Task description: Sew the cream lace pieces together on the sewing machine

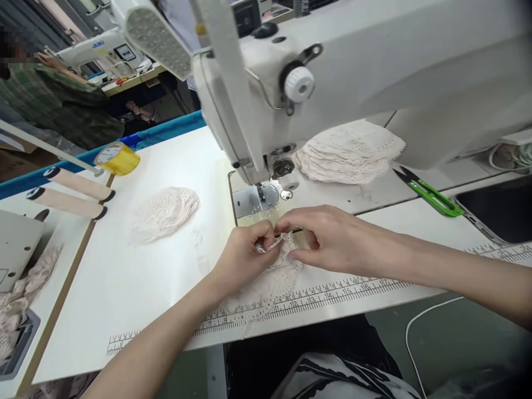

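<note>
Cream lace (286, 272) is pinched by fingers (262, 228) of the left hand (240, 254); the right hand (337, 238) curls alongside, its grip unclear.

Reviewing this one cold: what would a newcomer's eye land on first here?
The big white sewing machine dominates, stretching across the upper right. Just in front of its needle area, the left hand pinches a pale lace piece, with the right hand close against it. For colour, green snips at right and a yellow tape roll at left stand out.
</note>
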### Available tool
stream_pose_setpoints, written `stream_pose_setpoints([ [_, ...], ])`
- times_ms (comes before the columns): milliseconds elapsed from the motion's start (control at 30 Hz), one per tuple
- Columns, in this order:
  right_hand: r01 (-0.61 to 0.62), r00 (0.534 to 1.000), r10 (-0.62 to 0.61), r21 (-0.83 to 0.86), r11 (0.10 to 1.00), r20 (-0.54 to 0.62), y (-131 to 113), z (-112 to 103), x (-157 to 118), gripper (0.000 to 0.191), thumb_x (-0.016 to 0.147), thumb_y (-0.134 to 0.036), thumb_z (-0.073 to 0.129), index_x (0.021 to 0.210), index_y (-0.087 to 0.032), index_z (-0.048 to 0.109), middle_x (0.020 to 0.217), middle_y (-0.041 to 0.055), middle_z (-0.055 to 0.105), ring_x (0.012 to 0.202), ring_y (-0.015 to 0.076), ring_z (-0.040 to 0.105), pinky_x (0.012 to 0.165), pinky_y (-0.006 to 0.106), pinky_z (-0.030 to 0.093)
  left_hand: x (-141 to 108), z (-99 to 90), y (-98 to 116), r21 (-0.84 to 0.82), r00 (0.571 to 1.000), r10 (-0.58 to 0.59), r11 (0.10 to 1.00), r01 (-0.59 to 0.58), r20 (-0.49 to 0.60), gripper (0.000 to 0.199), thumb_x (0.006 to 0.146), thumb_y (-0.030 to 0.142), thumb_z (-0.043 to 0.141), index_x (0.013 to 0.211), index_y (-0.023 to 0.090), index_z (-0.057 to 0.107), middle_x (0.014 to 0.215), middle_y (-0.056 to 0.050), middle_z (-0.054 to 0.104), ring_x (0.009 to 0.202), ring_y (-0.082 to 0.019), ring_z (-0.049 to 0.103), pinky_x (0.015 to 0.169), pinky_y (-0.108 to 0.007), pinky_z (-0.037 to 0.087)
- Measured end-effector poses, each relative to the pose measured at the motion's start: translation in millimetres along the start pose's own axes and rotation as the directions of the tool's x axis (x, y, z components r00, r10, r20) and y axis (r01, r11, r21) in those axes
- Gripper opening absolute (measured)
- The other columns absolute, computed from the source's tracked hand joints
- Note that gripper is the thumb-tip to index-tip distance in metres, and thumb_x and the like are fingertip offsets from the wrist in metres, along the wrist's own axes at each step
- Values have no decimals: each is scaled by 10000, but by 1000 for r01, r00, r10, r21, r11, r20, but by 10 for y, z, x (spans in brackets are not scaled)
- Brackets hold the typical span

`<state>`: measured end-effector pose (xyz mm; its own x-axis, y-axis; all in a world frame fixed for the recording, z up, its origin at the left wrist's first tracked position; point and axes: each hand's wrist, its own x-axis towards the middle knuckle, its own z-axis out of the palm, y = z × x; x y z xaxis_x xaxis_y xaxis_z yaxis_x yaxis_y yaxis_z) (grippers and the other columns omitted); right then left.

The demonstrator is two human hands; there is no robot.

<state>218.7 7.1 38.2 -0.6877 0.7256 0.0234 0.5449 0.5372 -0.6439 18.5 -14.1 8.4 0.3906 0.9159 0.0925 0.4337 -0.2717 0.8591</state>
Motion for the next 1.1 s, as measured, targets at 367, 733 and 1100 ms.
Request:
stream_pose_setpoints([
  [367, 140, 921, -325, -594, 792, -217, 369, 161, 186, 473, 825, 29, 434, 1214, -141, 643, 1048, 116, 664, 906, 236, 600, 686, 346, 447, -49, 0, -11, 87, 995, 64, 994, -70, 79, 254, 735, 44, 548, 625, 181, 363, 559, 99, 382, 508, -42, 340, 504, -169, 276],
  [733, 48, 990, -1, 337, 940, -139, 87, 90, 118, 295, 882, -230, 595, 1176, -216, 577, 579, -77, 529, 496, 107, 503, 477, 237, 430, -32, -28, -46, -25, 989, 22, 999, -25, -144, 311, 746, 28, 563, 633, 190, 323, 572, 92, 328, 519, -51, 282, 481, -173, 251],
  [1100, 31, 953, 121, 488, 872, -277, 145, 220, 156, 33, 841, -193, 671, 867, -208, 657, 784, -24, 690, 687, 108, 662, 628, 225, 551, -12, -10, -70, 64, 975, 41, 998, -28, -217, 310, 748, 38, 570, 624, 191, 331, 551, 92, 322, 499, -50, 265, 454, -175, 231],
])
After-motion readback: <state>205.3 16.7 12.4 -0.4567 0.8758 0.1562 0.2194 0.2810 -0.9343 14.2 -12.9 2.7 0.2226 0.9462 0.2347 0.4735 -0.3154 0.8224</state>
